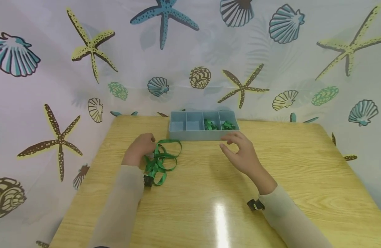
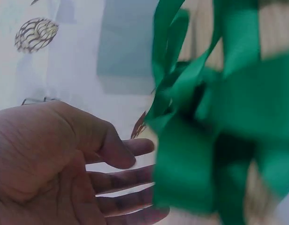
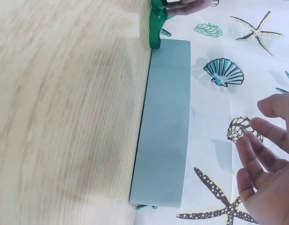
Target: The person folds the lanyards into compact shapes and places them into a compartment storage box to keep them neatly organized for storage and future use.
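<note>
A loose, looping pile of green ribbon (image 1: 160, 160) lies on the left of the table. My left hand (image 1: 142, 146) is just beside it; in the left wrist view its thumb and fingers are apart and loosely extended, with the ribbon (image 2: 186, 164) covering some fingertips. My right hand (image 1: 243, 155) hovers near the front right corner of a light blue divided box (image 1: 202, 135), palm turned inward, fingers relaxed and slightly bent, holding nothing. Bunched green ribbon (image 1: 210, 125) sits in the box's third compartment from the left, and more green ribbon (image 1: 228, 125) in the rightmost.
The wooden table (image 1: 190, 193) has its back edge just behind the box. A white cloth (image 1: 184, 62) printed with starfish and shells hangs behind and at both sides. Black straps with small devices (image 1: 256, 205) are on both wrists.
</note>
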The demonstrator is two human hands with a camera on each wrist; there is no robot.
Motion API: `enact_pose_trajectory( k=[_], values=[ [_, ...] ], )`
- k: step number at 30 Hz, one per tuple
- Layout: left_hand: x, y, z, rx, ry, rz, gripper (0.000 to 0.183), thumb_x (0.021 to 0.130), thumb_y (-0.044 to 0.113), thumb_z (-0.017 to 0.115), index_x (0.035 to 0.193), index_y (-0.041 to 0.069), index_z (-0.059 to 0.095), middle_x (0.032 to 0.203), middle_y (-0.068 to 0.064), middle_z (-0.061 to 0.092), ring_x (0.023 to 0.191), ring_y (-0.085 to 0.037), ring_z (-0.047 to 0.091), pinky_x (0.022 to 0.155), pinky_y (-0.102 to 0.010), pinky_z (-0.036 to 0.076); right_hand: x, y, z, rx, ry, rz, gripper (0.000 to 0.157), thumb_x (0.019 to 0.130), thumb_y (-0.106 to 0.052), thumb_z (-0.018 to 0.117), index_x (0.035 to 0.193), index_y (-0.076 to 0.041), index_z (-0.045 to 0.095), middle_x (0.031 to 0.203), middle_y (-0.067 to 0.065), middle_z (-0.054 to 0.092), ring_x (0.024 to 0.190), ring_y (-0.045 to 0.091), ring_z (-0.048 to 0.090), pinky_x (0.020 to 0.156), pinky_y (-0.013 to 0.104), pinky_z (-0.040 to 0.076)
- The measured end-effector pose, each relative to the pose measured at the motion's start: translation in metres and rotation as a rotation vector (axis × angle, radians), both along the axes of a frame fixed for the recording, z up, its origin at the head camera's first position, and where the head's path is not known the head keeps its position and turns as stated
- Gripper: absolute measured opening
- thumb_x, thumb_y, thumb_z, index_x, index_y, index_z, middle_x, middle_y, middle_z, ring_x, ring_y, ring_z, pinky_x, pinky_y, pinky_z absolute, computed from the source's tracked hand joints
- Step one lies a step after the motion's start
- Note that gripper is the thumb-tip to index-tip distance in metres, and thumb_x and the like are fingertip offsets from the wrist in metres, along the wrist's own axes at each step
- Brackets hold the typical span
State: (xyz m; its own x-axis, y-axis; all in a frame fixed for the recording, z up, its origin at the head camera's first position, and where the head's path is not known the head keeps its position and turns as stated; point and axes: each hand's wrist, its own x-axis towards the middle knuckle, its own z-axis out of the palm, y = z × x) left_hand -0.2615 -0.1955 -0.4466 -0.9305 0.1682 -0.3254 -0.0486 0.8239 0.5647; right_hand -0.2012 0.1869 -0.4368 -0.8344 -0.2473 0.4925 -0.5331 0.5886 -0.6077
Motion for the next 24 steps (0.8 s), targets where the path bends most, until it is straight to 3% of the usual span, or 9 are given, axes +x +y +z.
enact_pose_trajectory(
  k=[6, 16, 20, 24],
  values=[
    [0.006, -0.011, 0.004, -0.04, -0.015, -0.011, 0.048, 0.098, 0.008, 0.052, 0.141, -0.011, 0.055, 0.147, -0.032, 0.057, 0.125, -0.042, 0.059, 0.109, -0.058, 0.05, 0.0, 0.005, -0.004, -0.003, 0.032, -0.007, 0.014, 0.099, -0.009, 0.076, 0.112, -0.007, 0.078, 0.116, 0.007, 0.072, 0.096, 0.027, 0.067, 0.083, 0.038, 0.053],
    [0.007, -0.011, -0.008, 0.012, 0.041, 0.017, 0.023, 0.097, 0.004, 0.063, 0.117, -0.008, 0.066, 0.127, -0.027, 0.067, 0.107, -0.037, 0.063, 0.097, -0.054, 0.055, 0.004, 0.005, -0.006, -0.035, 0.008, 0.0, 0.012, 0.098, -0.008, 0.077, 0.109, -0.007, 0.079, 0.115, 0.007, 0.071, 0.098, 0.031, 0.067, 0.087, 0.044, 0.053],
    [0.007, -0.011, -0.009, 0.003, 0.067, 0.015, 0.023, 0.1, 0.006, 0.06, 0.118, -0.007, 0.066, 0.13, -0.027, 0.065, 0.106, -0.036, 0.063, 0.094, -0.052, 0.056, 0.005, 0.005, -0.007, -0.036, -0.004, -0.003, 0.012, 0.098, -0.009, 0.077, 0.109, -0.007, 0.079, 0.115, 0.007, 0.071, 0.098, 0.03, 0.066, 0.088, 0.045, 0.053],
    [0.008, -0.011, -0.007, -0.015, 0.095, 0.03, 0.03, 0.097, 0.005, 0.058, 0.124, -0.004, 0.062, 0.135, -0.029, 0.062, 0.104, -0.036, 0.06, 0.089, -0.049, 0.054, 0.005, 0.005, -0.007, -0.031, -0.007, -0.001, 0.012, 0.098, -0.01, 0.077, 0.109, -0.008, 0.079, 0.115, 0.006, 0.071, 0.098, 0.029, 0.066, 0.089, 0.044, 0.052]
  ],
)
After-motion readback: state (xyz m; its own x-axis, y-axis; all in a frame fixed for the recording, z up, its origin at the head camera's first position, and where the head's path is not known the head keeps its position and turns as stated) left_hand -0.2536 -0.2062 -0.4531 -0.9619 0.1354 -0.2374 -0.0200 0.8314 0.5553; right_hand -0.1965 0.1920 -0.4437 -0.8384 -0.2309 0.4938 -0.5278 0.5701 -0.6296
